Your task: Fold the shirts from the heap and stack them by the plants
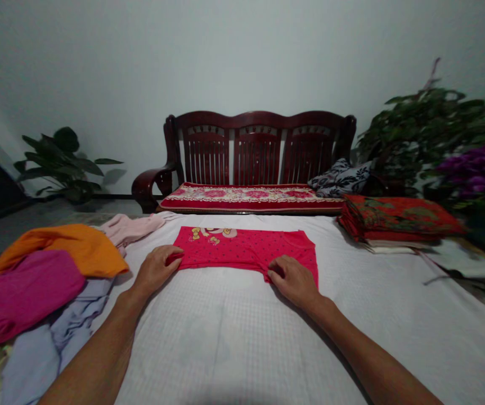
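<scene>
A bright pink-red shirt with small dark dots and a cartoon print lies folded lengthwise on a white cloth. At its left end, my left hand is closed, thumb and fingers pinching the near corner. My right hand pinches the near edge toward the right end, where a sleeve and the neckline show. The fabric between the hands lies flat, with a few creases close to my right fingers.
Loose clothes lie at the left: an orange garment, a magenta one, a grey-blue one and a pale pink one. A folded red patterned cloth stack sits at the right. Behind stands a wooden bench.
</scene>
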Action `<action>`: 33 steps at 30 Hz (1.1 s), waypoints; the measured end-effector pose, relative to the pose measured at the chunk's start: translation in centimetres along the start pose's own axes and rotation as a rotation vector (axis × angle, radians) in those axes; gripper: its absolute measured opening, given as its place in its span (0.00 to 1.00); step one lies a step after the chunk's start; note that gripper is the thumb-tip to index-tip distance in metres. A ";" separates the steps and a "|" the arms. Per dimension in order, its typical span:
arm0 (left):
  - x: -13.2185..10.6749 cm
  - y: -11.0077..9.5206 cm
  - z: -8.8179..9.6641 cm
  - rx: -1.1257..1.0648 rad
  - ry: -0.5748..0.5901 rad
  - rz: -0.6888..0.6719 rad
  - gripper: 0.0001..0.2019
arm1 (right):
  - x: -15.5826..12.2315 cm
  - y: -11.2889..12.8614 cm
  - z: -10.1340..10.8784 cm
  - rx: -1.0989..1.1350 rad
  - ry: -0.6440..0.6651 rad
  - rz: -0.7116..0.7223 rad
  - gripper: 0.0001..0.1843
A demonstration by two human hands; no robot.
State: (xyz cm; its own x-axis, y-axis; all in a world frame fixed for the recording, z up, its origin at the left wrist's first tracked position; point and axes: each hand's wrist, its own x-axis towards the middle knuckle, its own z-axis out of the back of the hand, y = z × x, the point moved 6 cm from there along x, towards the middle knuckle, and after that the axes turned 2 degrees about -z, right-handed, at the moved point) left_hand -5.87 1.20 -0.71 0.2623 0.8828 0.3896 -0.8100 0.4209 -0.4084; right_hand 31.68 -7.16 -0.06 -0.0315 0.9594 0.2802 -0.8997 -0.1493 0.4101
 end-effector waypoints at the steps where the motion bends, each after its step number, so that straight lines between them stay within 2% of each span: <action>1: -0.1 0.3 -0.1 -0.012 -0.007 -0.013 0.15 | -0.3 0.2 -0.2 -0.023 0.000 -0.005 0.07; 9: -0.4 1.6 -1.2 -0.083 -0.008 0.010 0.13 | -0.2 -0.6 -1.1 -0.138 0.018 0.045 0.13; 16: -0.5 2.2 -1.0 -0.021 -0.068 0.106 0.13 | 0.0 -1.8 -1.2 0.006 -0.070 0.019 0.14; 22: -0.4 2.5 -1.0 -0.185 0.027 0.011 0.15 | -0.1 -1.4 -1.0 0.060 -0.104 0.048 0.12; 27: -0.8 3.9 -0.9 -0.283 0.003 0.028 0.17 | -0.4 -1.0 -0.6 0.057 -0.115 0.085 0.11; 33: -0.7 4.6 -0.9 -0.237 -0.048 0.038 0.17 | -0.7 -0.6 -0.3 0.117 -0.105 0.148 0.11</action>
State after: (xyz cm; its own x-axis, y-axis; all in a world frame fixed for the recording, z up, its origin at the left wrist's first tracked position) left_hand -9.34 2.75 -3.58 0.2042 0.8902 0.4072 -0.6718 0.4300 -0.6031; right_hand 32.12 -7.62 -0.74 -0.1089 0.8958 0.4309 -0.8320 -0.3194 0.4537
